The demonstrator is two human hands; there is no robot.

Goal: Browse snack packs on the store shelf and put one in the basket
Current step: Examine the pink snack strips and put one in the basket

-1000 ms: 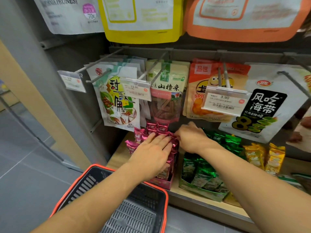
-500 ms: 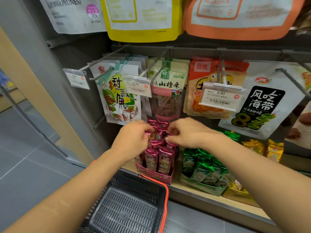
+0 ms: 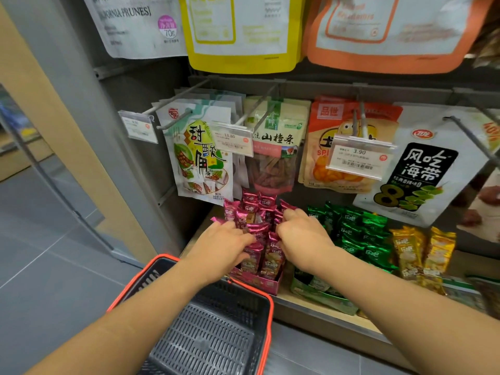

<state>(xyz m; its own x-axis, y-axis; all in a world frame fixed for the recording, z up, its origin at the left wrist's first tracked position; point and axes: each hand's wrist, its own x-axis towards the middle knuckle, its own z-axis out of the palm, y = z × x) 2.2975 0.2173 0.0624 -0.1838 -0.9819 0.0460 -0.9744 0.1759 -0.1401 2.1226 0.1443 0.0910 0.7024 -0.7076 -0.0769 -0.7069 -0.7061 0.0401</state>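
- Hands met over the pink snack packs (image 3: 257,228), which stood upright in a pink box (image 3: 266,284) on the shelf (image 3: 311,304) at mid-frame.
- Left hand (image 3: 223,246): fingers bent down onto the packs' left side; I could not tell whether they gripped one.
- Right hand (image 3: 303,236): fingers curled in among the pack tops; any pinch was hidden.
- Basket (image 3: 266,320), grey with a red rim, sat below the left forearm at lower centre, just under the box.
- Green packs (image 3: 359,234) lay right of the box, with yellow packs (image 3: 422,250) beyond them.
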